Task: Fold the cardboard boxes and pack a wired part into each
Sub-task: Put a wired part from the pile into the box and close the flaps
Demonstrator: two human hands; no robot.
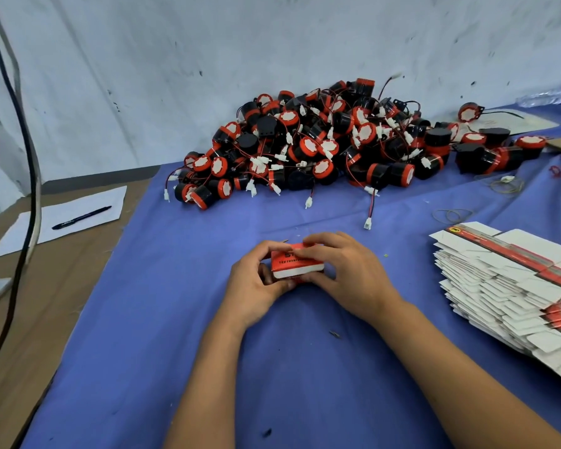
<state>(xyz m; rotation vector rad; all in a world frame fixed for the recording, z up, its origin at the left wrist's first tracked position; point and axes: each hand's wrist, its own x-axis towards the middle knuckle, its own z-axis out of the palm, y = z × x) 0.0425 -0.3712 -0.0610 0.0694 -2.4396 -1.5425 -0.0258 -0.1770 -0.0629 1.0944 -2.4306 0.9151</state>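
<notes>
A small red and white cardboard box point(297, 262) with black lettering sits on the blue cloth point(182, 319) at the table's middle. My left hand point(255, 286) grips its left end, fingers curled over the top. My right hand point(344, 270) holds its right side, fingers lying across the top and thumb underneath. Whatever is inside the box is hidden. A large heap of black and red round wired parts point(314, 147) with white connectors lies behind, against the wall. A stack of flat unfolded boxes point(512, 286) lies at the right.
At the left, a white sheet point(78, 215) with a black pen point(81, 217) lies on brown cardboard. Black cables point(26, 157) hang down the left side. Loose rubber bands point(450, 215) lie on the cloth right of centre. A plastic bottle point(551, 94) lies far right.
</notes>
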